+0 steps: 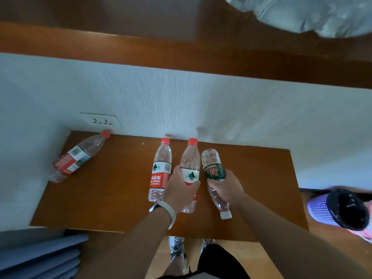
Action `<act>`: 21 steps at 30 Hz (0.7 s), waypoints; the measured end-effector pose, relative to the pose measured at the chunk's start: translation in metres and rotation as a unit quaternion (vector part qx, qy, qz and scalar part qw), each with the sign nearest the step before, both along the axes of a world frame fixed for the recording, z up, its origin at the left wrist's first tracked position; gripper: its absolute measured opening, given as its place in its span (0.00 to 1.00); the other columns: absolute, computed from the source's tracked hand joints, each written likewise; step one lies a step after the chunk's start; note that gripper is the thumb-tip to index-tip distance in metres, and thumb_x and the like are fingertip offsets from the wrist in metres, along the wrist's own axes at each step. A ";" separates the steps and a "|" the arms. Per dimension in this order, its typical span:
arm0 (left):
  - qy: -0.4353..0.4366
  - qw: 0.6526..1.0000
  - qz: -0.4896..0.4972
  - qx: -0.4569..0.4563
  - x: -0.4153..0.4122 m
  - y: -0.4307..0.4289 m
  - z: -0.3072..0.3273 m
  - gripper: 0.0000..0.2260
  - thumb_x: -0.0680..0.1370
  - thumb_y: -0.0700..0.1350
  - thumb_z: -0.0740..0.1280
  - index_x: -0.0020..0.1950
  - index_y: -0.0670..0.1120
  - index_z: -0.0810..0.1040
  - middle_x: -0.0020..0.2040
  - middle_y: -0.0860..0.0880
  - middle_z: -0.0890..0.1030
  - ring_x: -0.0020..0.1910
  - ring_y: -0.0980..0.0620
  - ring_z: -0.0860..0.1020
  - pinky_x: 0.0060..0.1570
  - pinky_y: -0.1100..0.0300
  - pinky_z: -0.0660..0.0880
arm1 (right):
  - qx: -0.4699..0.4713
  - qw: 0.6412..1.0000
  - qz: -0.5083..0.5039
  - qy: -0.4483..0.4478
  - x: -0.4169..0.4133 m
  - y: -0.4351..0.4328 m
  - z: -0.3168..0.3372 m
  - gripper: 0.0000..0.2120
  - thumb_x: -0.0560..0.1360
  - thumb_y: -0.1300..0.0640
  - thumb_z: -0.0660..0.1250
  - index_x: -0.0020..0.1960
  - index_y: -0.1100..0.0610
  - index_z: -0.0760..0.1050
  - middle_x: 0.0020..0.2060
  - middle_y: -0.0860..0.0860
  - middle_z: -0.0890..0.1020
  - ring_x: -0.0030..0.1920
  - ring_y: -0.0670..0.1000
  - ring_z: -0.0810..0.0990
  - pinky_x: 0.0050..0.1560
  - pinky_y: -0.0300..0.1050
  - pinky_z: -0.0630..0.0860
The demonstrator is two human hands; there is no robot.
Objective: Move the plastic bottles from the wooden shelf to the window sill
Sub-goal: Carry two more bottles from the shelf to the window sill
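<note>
Your left hand [182, 188] is wrapped around the label band of a red-capped bottle [190, 170], thumb on one side and fingers curling over the other, with a pale wristband [170, 211] just behind it. Your right hand [226, 188] is closed around the green-labelled bottle [214, 171], gripping just below its label. Both bottles lie flat on the wooden shelf [120, 188], side by side and almost touching, with their long axes running away from you toward the wall. They point opposite ways: the red cap sits at the far end near the wall, while the green-labelled bottle's white cap [225, 214] points back at you and its base faces the wall. Both forearms reach forward from the bottom of the view, nearly parallel, palms down, wrists roughly straight. I'd judge both grips look ready for a lift, though I can't tell whether either bottle has left the wood yet. Just left of your left hand lies a second red-capped bottle [160, 170], parallel to the held pair and closest to that hand. Further off at the shelf's far left corner a third red-capped bottle [78, 156] lies at a slant, cap near the wall socket [101, 120]; your left hand is the nearer one for it too. A brown ledge runs above the white wall, but I can't say for sure it is the window sill.
</note>
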State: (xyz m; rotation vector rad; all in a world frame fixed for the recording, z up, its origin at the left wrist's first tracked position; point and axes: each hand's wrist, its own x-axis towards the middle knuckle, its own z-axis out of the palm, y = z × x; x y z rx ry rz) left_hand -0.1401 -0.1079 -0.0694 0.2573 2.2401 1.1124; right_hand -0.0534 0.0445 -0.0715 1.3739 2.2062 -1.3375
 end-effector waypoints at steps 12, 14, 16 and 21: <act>0.010 0.992 0.118 0.038 0.004 -0.041 0.049 0.26 0.75 0.52 0.73 0.69 0.54 0.65 0.54 0.55 0.77 0.49 0.54 0.79 0.39 0.65 0.78 | -0.103 0.984 0.004 0.144 -0.021 -0.004 0.060 0.22 0.73 0.54 0.75 0.62 0.50 0.69 0.46 0.50 0.83 0.40 0.51 0.86 0.37 0.46 0.82; 0.026 0.989 0.144 0.023 0.007 -0.047 0.063 0.26 0.75 0.53 0.73 0.68 0.55 0.65 0.55 0.56 0.77 0.49 0.55 0.79 0.40 0.66 0.77 | -0.117 0.980 0.040 0.153 -0.026 -0.004 0.070 0.22 0.72 0.54 0.75 0.62 0.51 0.69 0.45 0.51 0.84 0.39 0.51 0.86 0.38 0.47 0.83; 0.042 0.985 0.168 0.009 0.011 -0.053 0.079 0.26 0.75 0.55 0.73 0.68 0.57 0.65 0.55 0.59 0.77 0.48 0.58 0.78 0.36 0.70 0.74 | -0.132 0.976 0.075 0.157 -0.033 -0.006 0.078 0.24 0.71 0.55 0.76 0.63 0.52 0.69 0.44 0.52 0.85 0.38 0.52 0.86 0.41 0.50 0.84; 0.044 0.967 0.251 -0.003 0.023 -0.068 0.107 0.29 0.75 0.53 0.72 0.71 0.56 0.63 0.58 0.57 0.77 0.52 0.55 0.79 0.38 0.68 0.77 | -0.158 0.956 0.165 0.185 -0.047 -0.021 0.093 0.25 0.72 0.54 0.76 0.62 0.46 0.66 0.50 0.47 0.81 0.44 0.48 0.85 0.41 0.44 0.81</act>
